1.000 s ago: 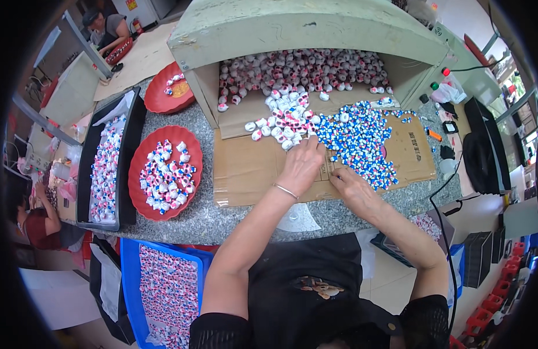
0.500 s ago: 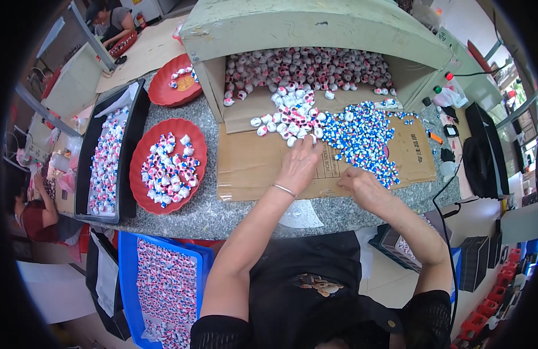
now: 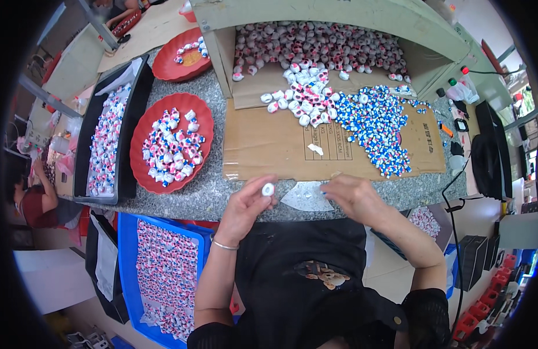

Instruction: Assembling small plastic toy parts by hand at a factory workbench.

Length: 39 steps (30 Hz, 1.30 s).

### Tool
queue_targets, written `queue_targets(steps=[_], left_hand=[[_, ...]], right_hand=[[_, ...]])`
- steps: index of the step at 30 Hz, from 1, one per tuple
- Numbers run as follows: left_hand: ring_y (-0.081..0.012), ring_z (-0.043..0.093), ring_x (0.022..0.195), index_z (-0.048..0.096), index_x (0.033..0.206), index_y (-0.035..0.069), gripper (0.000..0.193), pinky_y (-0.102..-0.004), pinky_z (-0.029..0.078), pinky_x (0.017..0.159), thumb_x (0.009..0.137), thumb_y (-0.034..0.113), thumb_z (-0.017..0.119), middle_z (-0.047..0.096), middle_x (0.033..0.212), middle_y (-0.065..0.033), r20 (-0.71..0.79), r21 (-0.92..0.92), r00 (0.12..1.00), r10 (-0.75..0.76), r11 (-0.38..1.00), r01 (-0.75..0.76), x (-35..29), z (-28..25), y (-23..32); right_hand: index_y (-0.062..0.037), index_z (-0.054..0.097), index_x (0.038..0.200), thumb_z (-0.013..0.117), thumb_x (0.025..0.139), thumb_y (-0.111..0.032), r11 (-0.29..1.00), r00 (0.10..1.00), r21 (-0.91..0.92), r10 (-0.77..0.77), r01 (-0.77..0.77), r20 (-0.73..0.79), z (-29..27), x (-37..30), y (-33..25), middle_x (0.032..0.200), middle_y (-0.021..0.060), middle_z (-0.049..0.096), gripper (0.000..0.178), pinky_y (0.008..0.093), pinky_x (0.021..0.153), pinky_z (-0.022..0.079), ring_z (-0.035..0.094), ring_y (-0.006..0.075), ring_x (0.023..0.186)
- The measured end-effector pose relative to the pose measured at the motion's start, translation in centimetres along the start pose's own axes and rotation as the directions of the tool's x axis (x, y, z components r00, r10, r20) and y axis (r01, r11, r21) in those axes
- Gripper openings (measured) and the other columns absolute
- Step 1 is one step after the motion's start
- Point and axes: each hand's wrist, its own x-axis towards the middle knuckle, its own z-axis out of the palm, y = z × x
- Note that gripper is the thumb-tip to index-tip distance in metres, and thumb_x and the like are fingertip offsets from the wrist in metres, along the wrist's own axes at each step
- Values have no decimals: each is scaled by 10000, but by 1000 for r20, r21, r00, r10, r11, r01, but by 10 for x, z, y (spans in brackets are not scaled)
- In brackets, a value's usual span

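My left hand (image 3: pixel 247 205) is closed in a pinch on a white figurine head (image 3: pixel 268 189), whose round hole shows, just in front of the cardboard (image 3: pixel 269 148). To its right, my right hand (image 3: pixel 359 200) pinches a small blue piece (image 3: pixel 323 190) at its fingertips, mostly hidden. The two hands are apart, with a translucent fan-shaped sheet (image 3: pixel 307 198) on the granite bench between them. Beyond them on the cardboard lie a pile of white-and-pink figurine heads (image 3: pixel 310 93) and a heap of small blue-and-white figurine bodies (image 3: pixel 376 125).
A green-grey hood (image 3: pixel 339 14) shelters many more heads. On the left stand a red scalloped bowl (image 3: pixel 206 136) of joined figurines, another red bowl (image 3: pixel 164 64) and a black tray (image 3: pixel 126 168). Below the bench is a blue crate (image 3: pixel 126 256). Co-workers sit at the far left.
Both hands have drawn back from the cardboard toward the bench's front edge. A head now shows in my left hand and a blue piece in my right. The view has shifted slightly.
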Motion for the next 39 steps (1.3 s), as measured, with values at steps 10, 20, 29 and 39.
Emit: queue_targets(steps=[10,20,29,39], left_hand=[[-111,630,918,610,1125,-13,276,-230,512,844,860,-80,646,581,1043,-37,-82,73,989,127,990,-121,-23,6,-7],[-187,660,834,611,1087,-11,326,-271,561,707,780,-82,695,625,1078,-135,-23,581,854,520,702,-412,-7,40,-44],[-157,666,816,648,1172,5,349,-271,544,701,828,-55,663,665,988,-114,256,446,907,335,791,-418,0,53,-16],[-90,611,771,634,1223,15,277,-241,516,689,959,47,554,641,931,-56,258,237,966,-16,970,-47,2,47,-6]], right_hand=[[-2,547,786,604,690,13,959,944,-210,-121,191,308,23,21,-10,833,148,557,113,419,703,501,599,323,819],[35,689,987,685,870,-50,697,861,539,494,-473,117,16,6,-19,840,89,689,145,256,686,519,647,144,741],[-21,711,1019,692,870,-64,754,906,510,398,-413,145,-4,-4,-31,773,49,670,156,267,635,506,639,117,707],[-66,722,994,684,850,-95,895,982,405,166,-188,89,6,4,-20,820,125,668,152,359,659,508,660,280,750]])
